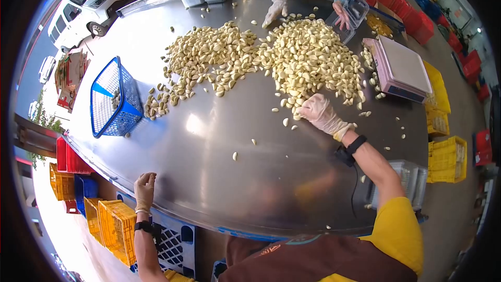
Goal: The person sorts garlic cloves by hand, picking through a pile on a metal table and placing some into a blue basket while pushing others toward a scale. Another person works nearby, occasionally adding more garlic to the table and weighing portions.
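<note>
A big heap of peeled garlic cloves (271, 57) lies across the far half of a steel table (219, 167). My right hand (319, 112), in a thin pale glove, reaches out and rests on the near edge of the heap, fingers curled among the cloves; whether it grips any is hidden. My left hand (144, 190), also gloved, hangs off the table's near-left edge with its fingers loosely bent and nothing in it. A few stray cloves (235, 155) lie on the bare steel between the two hands.
A blue wire basket (115, 99) lies on its side at the left. A scale (399, 68) stands at the right. Across the table a co-worker's gloved hands (275, 9) hold a clear container (350, 15). Yellow crates (446, 159), red crates and blue crates stand on the floor around.
</note>
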The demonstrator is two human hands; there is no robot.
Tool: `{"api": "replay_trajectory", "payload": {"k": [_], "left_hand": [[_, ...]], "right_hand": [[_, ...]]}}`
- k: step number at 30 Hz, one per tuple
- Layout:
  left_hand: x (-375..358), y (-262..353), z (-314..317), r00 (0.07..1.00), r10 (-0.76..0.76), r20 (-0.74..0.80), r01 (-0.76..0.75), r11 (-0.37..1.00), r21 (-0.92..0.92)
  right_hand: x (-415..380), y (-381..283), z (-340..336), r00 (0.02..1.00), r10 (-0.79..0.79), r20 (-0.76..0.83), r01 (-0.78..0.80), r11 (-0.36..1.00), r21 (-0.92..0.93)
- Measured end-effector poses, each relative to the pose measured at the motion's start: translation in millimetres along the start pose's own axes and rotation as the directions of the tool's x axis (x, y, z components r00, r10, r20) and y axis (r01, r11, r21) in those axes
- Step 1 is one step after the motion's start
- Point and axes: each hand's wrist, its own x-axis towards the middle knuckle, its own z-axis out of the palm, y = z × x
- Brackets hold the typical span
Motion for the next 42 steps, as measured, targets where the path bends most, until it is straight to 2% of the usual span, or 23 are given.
{"api": "replay_trajectory", "payload": {"k": [1,2,4,8,10,12,16,18,19,21,22,23,24,26,28,29,31,32,36,38,40,41,42], "left_hand": [[-0.4,-3.8,2.1,1.000,-0.002,-0.019,0.002,1.000,-0.013],[-1.4,-5.6,2.4,1.000,0.016,-0.019,-0.016,1.000,-0.016],[-0.3,-9.2,3.1,1.000,0.002,-0.031,-0.004,0.999,-0.039],[0.1,-16.7,3.7,0.999,0.018,-0.035,-0.019,1.000,-0.003],[-0.9,-23.3,6.5,0.998,0.031,-0.055,-0.033,0.999,-0.028],[1.5,-26.0,6.2,0.996,0.027,-0.088,-0.032,0.998,-0.056],[-3.1,-20.0,4.6,0.992,0.043,-0.115,-0.052,0.996,-0.076],[-2.1,-16.9,0.8,0.994,0.042,-0.101,-0.055,0.991,-0.123],[-3.0,-10.9,-2.5,0.991,0.069,-0.115,-0.082,0.990,-0.113],[-4.8,-10.8,-3.6,0.984,0.117,-0.135,-0.131,0.986,-0.106],[-4.0,-15.4,-2.2,0.975,0.158,-0.153,-0.173,0.981,-0.090],[-3.2,-15.3,-4.2,0.974,0.165,-0.155,-0.177,0.982,-0.071],[-4.1,-14.3,-3.6,0.974,0.167,-0.156,-0.178,0.982,-0.057],[-6.7,-13.7,-0.5,0.972,0.179,-0.155,-0.185,0.982,-0.024],[-6.0,-17.3,-3.4,0.957,0.215,-0.193,-0.223,0.975,-0.020],[-5.8,-18.7,-4.7,0.954,0.234,-0.189,-0.243,0.970,-0.022],[-6.6,-26.3,-2.6,0.961,0.241,-0.137,-0.238,0.971,0.035],[-6.3,-27.3,-2.6,0.957,0.259,-0.133,-0.259,0.966,0.015],[-5.8,-19.6,-16.3,0.957,0.291,-0.012,-0.291,0.957,0.003],[-1.4,-25.9,-17.7,0.917,0.394,0.066,-0.388,0.917,-0.090],[9.2,-30.0,-30.3,0.871,0.301,0.388,-0.110,0.890,-0.443],[21.4,-32.0,-36.2,0.867,0.317,0.384,-0.122,0.883,-0.452],[39.4,-35.2,-44.8,0.890,0.424,0.171,-0.350,0.873,-0.340]], "right_hand": [[-2.7,-13.1,16.4,0.993,0.109,0.055,-0.106,0.993,-0.044],[-0.1,-23.8,26.9,0.980,0.199,-0.007,-0.198,0.970,-0.138],[7.8,-30.1,44.9,0.910,0.413,0.020,-0.407,0.903,-0.139],[19.5,-38.9,41.9,0.858,0.494,0.143,-0.403,0.819,-0.409],[17.1,-38.5,57.0,0.811,0.574,0.114,-0.505,0.785,-0.359],[15.3,-51.0,43.5,0.855,0.510,0.094,-0.449,0.819,-0.357],[16.6,-79.5,40.2,0.830,0.552,0.074,-0.484,0.781,-0.395],[35.9,-102.7,27.0,0.847,0.530,0.046,-0.527,0.847,-0.068],[51.5,-124.9,15.7,0.905,0.423,0.049,-0.424,0.884,0.200],[82.5,-190.0,-17.5,0.996,0.076,0.044,-0.083,0.977,0.198],[93.7,-216.1,-20.3,0.993,-0.100,0.068,0.074,0.949,0.307],[103.6,-241.5,-22.7,0.907,-0.302,0.294,0.226,0.937,0.264],[103.6,-255.7,-9.4,0.906,-0.421,0.046,0.382,0.859,0.342],[115.9,-251.5,15.0,0.858,-0.511,0.049,0.477,0.828,0.295],[137.0,-198.4,34.8,0.944,-0.162,0.286,0.092,0.965,0.245],[158.6,-176.9,15.5,0.884,0.174,0.433,-0.145,0.984,-0.099],[120.9,-87.7,75.5,0.887,0.445,0.120,-0.422,0.889,-0.175],[134.7,-75.7,71.9,0.878,0.477,0.036,-0.467,0.872,-0.150],[326.5,-174.3,12.0,0.914,0.155,-0.376,-0.175,0.984,-0.021],[421.5,-236.7,-4.1,0.896,0.059,-0.441,-0.027,0.997,0.078],[501.5,-288.8,18.7,0.892,0.001,-0.453,0.063,0.990,0.127],[535.7,-301.7,48.9,0.973,-0.064,-0.223,0.096,0.986,0.138],[558.6,-318.8,57.3,0.953,-0.145,-0.266,0.226,0.924,0.308]]}}
